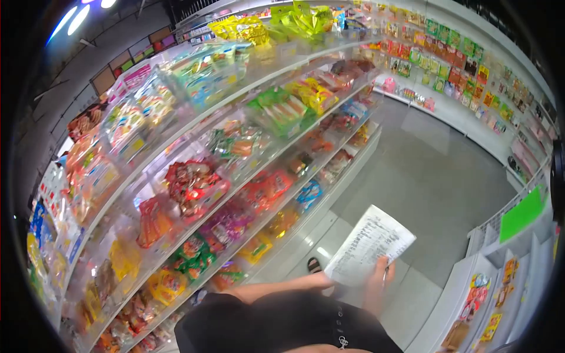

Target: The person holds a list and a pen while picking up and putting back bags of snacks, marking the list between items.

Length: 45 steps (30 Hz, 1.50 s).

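An open notebook (365,247) with handwritten lines is held out in front of my body, tilted over the floor. My left hand (325,282) is at its lower left corner and supports it, with the fingers mostly hidden under the pages. At the lower right edge, my right hand (378,275) is closed around a thin pen (386,273), blurred a little. The fingers of that hand overlap the written page.
Tiered shelves (235,197) full of bagged sweets run along my left. Hanging packets (453,73) cover the far wall. A low white shelf unit (471,294) with a green panel (521,213) stands on the right. Grey tiled floor (424,170) lies between.
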Motion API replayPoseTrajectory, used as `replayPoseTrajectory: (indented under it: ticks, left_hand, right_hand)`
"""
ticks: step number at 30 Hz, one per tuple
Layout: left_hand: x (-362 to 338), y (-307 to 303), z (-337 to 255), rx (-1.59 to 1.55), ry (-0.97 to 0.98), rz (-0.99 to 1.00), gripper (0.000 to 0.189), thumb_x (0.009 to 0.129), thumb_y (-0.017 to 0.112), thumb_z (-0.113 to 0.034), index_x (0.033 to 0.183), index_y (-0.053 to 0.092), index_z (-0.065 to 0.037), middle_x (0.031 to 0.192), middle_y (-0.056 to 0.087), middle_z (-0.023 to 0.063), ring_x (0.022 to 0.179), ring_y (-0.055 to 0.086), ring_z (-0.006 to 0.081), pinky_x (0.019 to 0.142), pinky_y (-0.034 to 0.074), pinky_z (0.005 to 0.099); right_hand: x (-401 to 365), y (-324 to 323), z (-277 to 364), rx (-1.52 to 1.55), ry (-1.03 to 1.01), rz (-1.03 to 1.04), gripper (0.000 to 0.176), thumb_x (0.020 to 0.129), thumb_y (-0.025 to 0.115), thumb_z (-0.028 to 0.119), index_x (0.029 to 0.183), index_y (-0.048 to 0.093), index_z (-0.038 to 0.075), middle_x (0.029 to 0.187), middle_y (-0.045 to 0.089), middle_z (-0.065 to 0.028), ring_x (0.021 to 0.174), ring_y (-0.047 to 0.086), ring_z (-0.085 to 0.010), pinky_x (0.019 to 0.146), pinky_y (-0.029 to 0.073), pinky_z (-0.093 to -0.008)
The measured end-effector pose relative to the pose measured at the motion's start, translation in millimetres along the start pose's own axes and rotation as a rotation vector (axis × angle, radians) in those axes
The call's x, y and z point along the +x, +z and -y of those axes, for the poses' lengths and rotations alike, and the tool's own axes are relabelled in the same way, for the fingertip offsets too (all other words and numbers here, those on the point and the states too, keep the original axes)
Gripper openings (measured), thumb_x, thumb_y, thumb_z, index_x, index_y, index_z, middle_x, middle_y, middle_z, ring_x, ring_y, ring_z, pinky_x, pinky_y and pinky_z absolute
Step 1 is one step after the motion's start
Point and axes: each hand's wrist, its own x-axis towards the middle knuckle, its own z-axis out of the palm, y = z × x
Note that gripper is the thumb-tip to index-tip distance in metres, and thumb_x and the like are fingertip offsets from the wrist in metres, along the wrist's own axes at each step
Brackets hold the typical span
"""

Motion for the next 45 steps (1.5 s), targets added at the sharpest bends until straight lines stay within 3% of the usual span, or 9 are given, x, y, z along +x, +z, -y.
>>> replayPoseTrajectory:
  ticks: [4,10,18,22,28,30,36,39,45]
  left_hand:
    - [54.8,-62.3,-23.1,0.192,0.093,-0.075,0.034,0.092,0.054,-0.030,0.114,0.062,-0.006,0.102,0.066,0.0052,0.091,0.060,0.0150,0.075,0.049,0.0281]
    - [86.3,-193.8,-185.0,0.370,0.179,-0.533,0.031,0.089,0.058,-0.037,0.095,0.067,-0.008,0.066,0.061,-0.0029,0.047,0.043,0.0021,0.045,0.040,0.0194]
    - [64.4,-205.6,-375.9,1.246,0.816,-0.814,0.013,0.084,0.060,-0.006,0.094,0.064,0.002,0.078,0.064,0.0056,0.067,0.057,0.0097,0.063,0.047,0.0249]
    - [64.6,-198.5,-475.6,1.512,0.859,-0.999,0.020,0.083,0.061,-0.007,0.101,0.065,-0.001,0.084,0.065,0.0071,0.076,0.060,0.0128,0.070,0.047,0.0263]
    - [97.6,-317.7,-600.4,2.033,0.128,-1.601,0.077,0.075,0.063,-0.056,0.130,0.047,-0.004,0.121,0.055,0.0188,0.112,0.054,0.0261,0.095,0.041,0.0378]
    - [110.0,-366.8,-624.5,1.703,-0.301,-1.666,0.089,0.069,0.064,-0.065,0.133,0.045,-0.006,0.127,0.052,0.0190,0.118,0.049,0.0295,0.098,0.039,0.0384]
    - [125.7,-434.3,-637.3,1.684,-0.598,-1.686,0.110,0.057,0.061,-0.079,0.130,0.046,0.001,0.127,0.050,0.0242,0.125,0.039,0.0354,0.103,0.032,0.0388]
    - [134.5,-426.1,-626.2,1.411,-0.354,-1.924,0.088,0.058,0.082,-0.050,0.127,0.050,-0.005,0.123,0.056,0.0118,0.113,0.052,0.0229,0.096,0.041,0.0329]
    - [133.1,-406.6,-613.3,1.031,-0.078,-1.803,0.075,0.062,0.084,-0.040,0.121,0.054,-0.004,0.115,0.060,0.0113,0.106,0.056,0.0183,0.093,0.043,0.0342]
  right_hand:
    - [87.1,38.8,6.6,0.161,0.072,-0.056,0.038,0.095,0.050,0.024,0.120,0.047,-0.005,0.111,0.058,-0.0122,0.100,0.054,-0.0188,0.089,0.042,-0.0335]
    - [194.5,98.2,1.8,0.244,0.132,0.117,0.039,0.094,0.052,0.027,0.117,0.049,-0.005,0.111,0.059,-0.0135,0.099,0.057,-0.0192,0.085,0.045,-0.0328]
    - [260.7,160.6,-53.9,0.244,0.304,0.335,0.035,0.095,0.050,0.022,0.115,0.052,-0.006,0.109,0.060,-0.0132,0.095,0.058,-0.0177,0.084,0.046,-0.0314]
    - [296.8,182.4,-98.0,0.285,0.460,0.475,0.030,0.094,0.051,0.018,0.111,0.054,-0.007,0.105,0.062,-0.0122,0.092,0.059,-0.0164,0.082,0.047,-0.0302]
    - [382.7,207.3,-108.6,0.196,0.455,0.808,0.029,0.093,0.053,0.019,0.106,0.058,-0.007,0.099,0.064,-0.0113,0.086,0.059,-0.0148,0.077,0.047,-0.0289]
    - [418.3,208.6,-116.2,0.161,0.421,0.878,0.030,0.093,0.053,0.020,0.105,0.058,-0.007,0.098,0.064,-0.0114,0.086,0.058,-0.0147,0.077,0.046,-0.0290]
    - [508.9,223.1,-126.1,0.199,0.478,0.940,0.030,0.094,0.053,0.020,0.106,0.058,-0.007,0.097,0.064,-0.0113,0.085,0.057,-0.0144,0.076,0.045,-0.0294]
    - [530.0,224.8,-148.0,0.139,0.580,0.892,0.029,0.094,0.053,0.019,0.107,0.058,-0.007,0.098,0.064,-0.0112,0.085,0.056,-0.0143,0.077,0.045,-0.0291]
    - [557.5,241.1,-148.9,0.164,0.537,1.077,0.028,0.093,0.052,0.015,0.109,0.057,-0.008,0.098,0.064,-0.0110,0.086,0.056,-0.0138,0.077,0.045,-0.0287]
